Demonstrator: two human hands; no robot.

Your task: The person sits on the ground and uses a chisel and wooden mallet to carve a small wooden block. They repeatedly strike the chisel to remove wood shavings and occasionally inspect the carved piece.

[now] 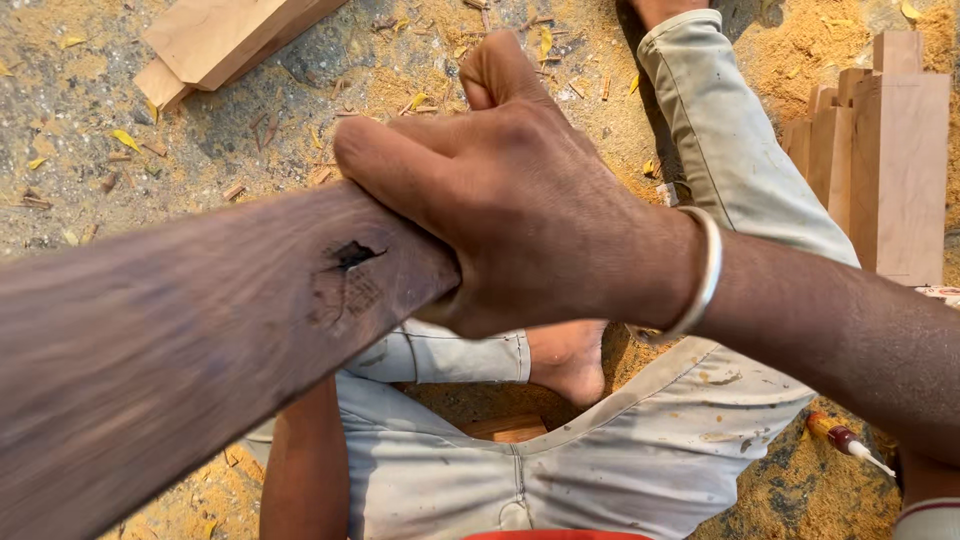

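We have one dark wooden beam [190,330] in hand, a long worn piece with a chipped notch, running from the 8 o'clock corner up to the centre of the view. Our right hand [520,210] is closed around its upper end, fingers wrapped tight over the top and thumb raised toward 12 o'clock, a metal bangle [700,275] on the wrist. Our left hand is out of sight: only the left forearm [305,470] shows at 6 o'clock, passing under the beam, so we cannot tell what it grips.

We judge this to be the steadying or positioning step. Any next move calls for a firm hold on the end and care for our bare foot [570,360] just below the hand.

Outward, we count five pale wooden blocks [895,165] standing at 3 o'clock, one stack of two pale boards [215,40] at 11 o'clock, and one screwdriver [845,440] at 4 o'clock on the sawdust-strewn ground [90,130].
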